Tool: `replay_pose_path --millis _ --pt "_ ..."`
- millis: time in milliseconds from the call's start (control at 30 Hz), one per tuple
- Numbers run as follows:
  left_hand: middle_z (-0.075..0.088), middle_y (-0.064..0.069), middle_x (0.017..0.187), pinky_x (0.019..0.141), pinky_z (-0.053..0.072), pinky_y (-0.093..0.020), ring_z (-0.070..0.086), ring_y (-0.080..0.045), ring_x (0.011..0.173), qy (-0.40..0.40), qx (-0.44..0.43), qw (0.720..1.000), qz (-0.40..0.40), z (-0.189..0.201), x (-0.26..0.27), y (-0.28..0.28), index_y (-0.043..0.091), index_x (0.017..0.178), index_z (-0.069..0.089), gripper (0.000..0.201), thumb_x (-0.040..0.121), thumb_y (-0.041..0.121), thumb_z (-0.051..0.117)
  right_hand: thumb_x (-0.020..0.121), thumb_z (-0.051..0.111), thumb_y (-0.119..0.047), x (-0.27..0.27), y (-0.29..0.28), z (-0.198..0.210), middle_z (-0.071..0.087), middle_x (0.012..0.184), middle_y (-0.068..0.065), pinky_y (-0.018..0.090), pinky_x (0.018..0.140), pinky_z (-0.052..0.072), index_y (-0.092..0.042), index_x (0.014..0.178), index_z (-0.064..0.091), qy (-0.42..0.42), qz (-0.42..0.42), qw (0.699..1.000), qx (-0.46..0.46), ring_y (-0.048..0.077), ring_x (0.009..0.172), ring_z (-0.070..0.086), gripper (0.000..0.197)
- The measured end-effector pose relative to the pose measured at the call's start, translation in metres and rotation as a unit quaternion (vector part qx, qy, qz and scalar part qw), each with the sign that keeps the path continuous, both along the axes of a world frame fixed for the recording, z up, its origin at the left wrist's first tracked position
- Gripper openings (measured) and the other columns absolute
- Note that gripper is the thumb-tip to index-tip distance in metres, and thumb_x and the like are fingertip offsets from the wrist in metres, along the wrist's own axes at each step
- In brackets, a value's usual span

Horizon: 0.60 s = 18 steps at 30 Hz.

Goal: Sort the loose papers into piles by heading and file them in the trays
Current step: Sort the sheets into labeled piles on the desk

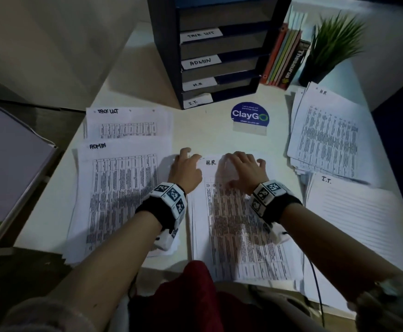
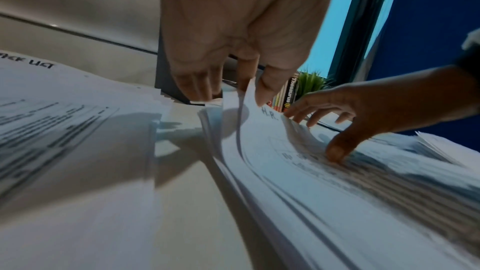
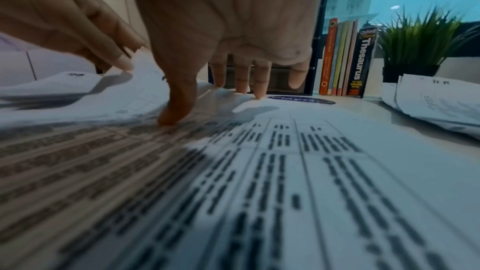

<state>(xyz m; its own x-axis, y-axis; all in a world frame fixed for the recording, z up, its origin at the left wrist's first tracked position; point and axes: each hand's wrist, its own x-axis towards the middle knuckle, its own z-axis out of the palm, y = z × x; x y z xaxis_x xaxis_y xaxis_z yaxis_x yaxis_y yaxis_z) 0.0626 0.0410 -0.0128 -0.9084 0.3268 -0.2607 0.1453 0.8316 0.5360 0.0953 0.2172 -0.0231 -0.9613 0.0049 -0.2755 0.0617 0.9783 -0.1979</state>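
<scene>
Both hands on the centre H.R. pile, top corner lifted.

The left hand pinches the top sheet's far-left corner between thumb and fingers; the right hand lies spread, thumb and fingertips pressing the sheet. On the white worktop, the ADMIN pile sits at 9 o'clock, the labelled trays at 12, books and plant at 1.

The papers are thin matt white sheets, printed in black (headings look hand-inked). The desk is smooth, pale and faintly sheeny. The trays look like dark matt board with white paper labels. The books have glossy spines. The wristbands are black cloth.
</scene>
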Motion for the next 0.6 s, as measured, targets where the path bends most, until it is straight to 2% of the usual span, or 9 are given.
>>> replay_pose_path --millis 100,133,200,267,300,333,400,500,600 --pt "0.002 -0.006 0.155 0.114 0.012 -0.046 0.005 -0.027 0.142 0.062 -0.105 0.991 -0.053 0.002 0.013 0.005 0.019 0.142 0.029 0.055 0.092 0.01 0.046 0.074 0.073 -0.034 -0.003 0.002 0.0 0.031 0.145 -0.002 0.05 0.109 0.015 -0.027 0.139 0.03 -0.001 0.014 1.0 -0.004 0.019 0.135 0.024 0.078" --pt "0.002 -0.006 0.154 0.113 0.011 -0.047 0.003 -0.027 0.142 0.075 -0.129 0.986 -0.071 0.001 0.017 0.006 0.02 0.143 0.026 0.057 0.091 0.01 0.047 0.074 0.073 -0.034 -0.003 0.002 -0.001 0.03 0.145 -0.002 0.051 0.11 0.014 -0.027 0.139 0.03 -0.003 0.018 1.0 -0.003 0.019 0.136 0.023 0.078" --pt "0.018 -0.008 0.15 0.109 0.02 -0.044 0.016 -0.027 0.137 0.085 -0.131 0.984 -0.09 -0.002 0.022 0.009 0.02 0.141 0.031 0.052 0.093 0.013 0.047 0.074 0.072 -0.034 -0.003 0.002 -0.001 0.028 0.147 -0.001 0.051 0.11 0.013 -0.024 0.14 0.027 -0.003 0.021 1.0 -0.006 0.019 0.136 0.023 0.08" --pt "0.049 -0.012 0.127 0.093 0.039 -0.036 0.045 -0.026 0.119 0.051 -0.071 0.994 -0.058 -0.001 0.023 0.011 0.011 0.127 0.049 0.033 0.096 0.016 0.045 0.074 0.072 -0.032 -0.002 0.003 -0.001 0.025 0.148 0.0 0.05 0.11 0.013 -0.023 0.142 0.022 0.004 0.023 1.0 -0.011 0.019 0.137 0.022 0.085" --pt "0.057 -0.013 0.113 0.084 0.044 -0.033 0.054 -0.027 0.108 0.021 -0.029 0.999 -0.014 0.001 0.022 0.012 0.005 0.117 0.056 0.026 0.096 0.016 0.045 0.075 0.072 -0.032 -0.002 0.003 -0.001 0.023 0.149 0.0 0.05 0.11 0.013 -0.023 0.143 0.02 0.009 0.027 1.0 -0.012 0.019 0.138 0.021 0.087" --pt "0.061 -0.014 0.105 0.079 0.046 -0.031 0.058 -0.028 0.099 -0.005 0.003 0.999 0.032 0.001 0.022 0.013 0.001 0.109 0.059 0.024 0.096 0.016 0.047 0.075 0.072 -0.032 0.0 0.003 0.0 0.022 0.15 0.0 0.049 0.111 0.012 -0.022 0.144 0.019 0.014 0.032 0.999 -0.011 0.019 0.138 0.021 0.088" --pt "0.062 -0.016 0.102 0.074 0.042 -0.027 0.058 -0.028 0.091 -0.025 0.033 0.994 0.097 0.001 0.019 0.013 -0.002 0.1 0.062 0.024 0.093 0.019 0.053 0.076 0.071 -0.031 0.002 0.003 0.0 0.018 0.152 0.0 0.049 0.112 0.012 -0.022 0.145 0.015 0.023 0.041 0.999 -0.008 0.019 0.14 0.018 0.09" --pt "0.064 -0.019 0.101 0.078 0.041 -0.027 0.058 -0.03 0.098 -0.026 0.038 0.99 0.132 -0.002 0.017 0.013 -0.004 0.093 0.064 0.028 0.089 0.023 0.06 0.08 0.068 -0.031 0.007 0.002 0.0 0.012 0.155 0.0 0.049 0.113 0.01 -0.022 0.147 0.009 0.025 0.054 0.998 -0.006 0.02 0.142 0.013 0.09" --pt "0.065 -0.017 0.109 0.091 0.046 -0.033 0.058 -0.03 0.106 -0.038 0.062 0.987 0.143 -0.009 0.013 0.014 0.0 0.102 0.066 0.033 0.085 0.028 0.064 0.082 0.065 -0.031 0.011 0.004 0.001 0.012 0.155 0.0 0.048 0.113 0.011 -0.021 0.146 0.013 0.029 0.058 0.998 -0.011 0.022 0.142 0.012 0.084"
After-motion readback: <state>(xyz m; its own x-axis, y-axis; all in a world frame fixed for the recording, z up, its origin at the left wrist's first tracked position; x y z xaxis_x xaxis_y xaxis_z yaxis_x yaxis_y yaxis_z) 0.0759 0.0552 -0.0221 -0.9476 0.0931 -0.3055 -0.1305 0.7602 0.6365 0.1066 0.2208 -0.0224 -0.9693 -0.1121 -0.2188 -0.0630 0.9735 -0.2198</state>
